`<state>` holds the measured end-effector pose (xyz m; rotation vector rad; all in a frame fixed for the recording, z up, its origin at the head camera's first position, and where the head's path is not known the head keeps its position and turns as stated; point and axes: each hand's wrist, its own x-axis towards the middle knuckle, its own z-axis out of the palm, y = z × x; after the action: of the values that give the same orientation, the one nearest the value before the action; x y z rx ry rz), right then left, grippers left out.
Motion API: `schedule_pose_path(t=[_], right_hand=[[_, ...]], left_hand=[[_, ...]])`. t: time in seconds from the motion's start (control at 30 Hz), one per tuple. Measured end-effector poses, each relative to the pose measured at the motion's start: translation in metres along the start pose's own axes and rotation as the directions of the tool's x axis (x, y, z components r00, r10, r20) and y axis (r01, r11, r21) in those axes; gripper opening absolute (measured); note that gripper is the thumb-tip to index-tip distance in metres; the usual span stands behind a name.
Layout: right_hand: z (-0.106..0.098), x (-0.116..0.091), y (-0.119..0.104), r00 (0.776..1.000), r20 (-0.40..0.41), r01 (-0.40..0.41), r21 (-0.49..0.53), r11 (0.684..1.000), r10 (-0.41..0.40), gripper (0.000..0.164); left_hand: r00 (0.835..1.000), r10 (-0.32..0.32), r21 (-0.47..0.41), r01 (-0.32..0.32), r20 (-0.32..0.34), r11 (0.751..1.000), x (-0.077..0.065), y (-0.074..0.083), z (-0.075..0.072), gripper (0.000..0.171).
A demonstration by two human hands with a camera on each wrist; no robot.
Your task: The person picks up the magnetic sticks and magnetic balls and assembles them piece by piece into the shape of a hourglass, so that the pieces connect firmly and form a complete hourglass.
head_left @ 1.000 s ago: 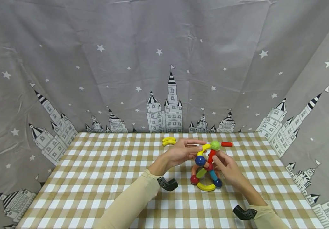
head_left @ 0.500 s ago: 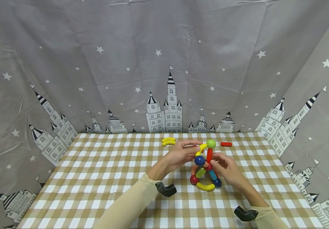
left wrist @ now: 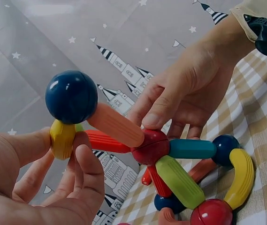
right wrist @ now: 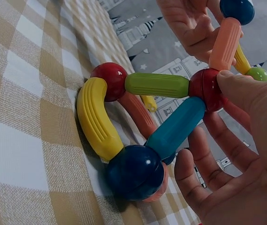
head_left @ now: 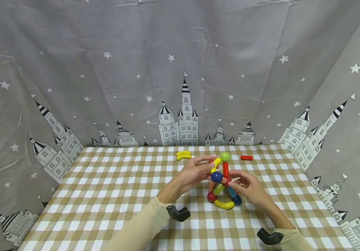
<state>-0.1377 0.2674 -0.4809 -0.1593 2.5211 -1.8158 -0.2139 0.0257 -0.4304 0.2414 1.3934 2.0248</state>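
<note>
A structure of coloured magnetic balls and sticks stands on the cloth. My left hand (head_left: pixel 195 170) pinches its upper yellow curved stick (left wrist: pixel 63 139) between thumb and finger. That stick joins a dark blue ball (head_left: pixel 216 177) to a light green ball (head_left: pixel 225 157). My right hand (head_left: pixel 252 188) holds the red centre ball (right wrist: pixel 207 89), thumb on its near side. From this ball run a salmon stick (left wrist: pixel 117 125), a red stick (head_left: pixel 225 169), a teal stick (right wrist: pixel 176 129) and a green stick (right wrist: pixel 156 85). A lower yellow curved stick (head_left: pixel 224 205) lies along the base; its back is partly hidden.
Two loose yellow curved sticks (head_left: pixel 184 155) lie at the table's back, left of the structure. A loose red stick (head_left: pixel 246 158) lies back right. The checked tablecloth (head_left: pixel 120 184) meets a grey castle-print curtain (head_left: pixel 129 69) behind.
The green ball and upper yellow stick have shifted left, and the red stick under the ball now stands nearly upright. My right hand has slid down from that stick to the red centre ball.
</note>
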Motion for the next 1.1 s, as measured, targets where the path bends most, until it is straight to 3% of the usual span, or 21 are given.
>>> schedule_pose_path(t=[0.37,0.87,1.1], right_hand=[[0.001,-0.001,-0.001,1.0,0.002,-0.006,0.017,1.0,0.006,0.037],[0.001,0.0,-0.001,0.999,0.015,-0.031,-0.001,1.0,0.031,0.039],[-0.015,0.009,-0.003,0.999,0.037,0.032,-0.121,0.992,-0.028,0.037]], left_hand=[[0.999,-0.009,-0.013,0.01,0.032,1.0,-0.006,-0.003,-0.008,0.042],[0.999,0.034,-0.024,-0.034,0.021,0.999,-0.01,-0.007,-0.013,0.041],[0.999,0.029,-0.026,-0.029,0.014,0.999,-0.011,-0.009,-0.013,0.042]])
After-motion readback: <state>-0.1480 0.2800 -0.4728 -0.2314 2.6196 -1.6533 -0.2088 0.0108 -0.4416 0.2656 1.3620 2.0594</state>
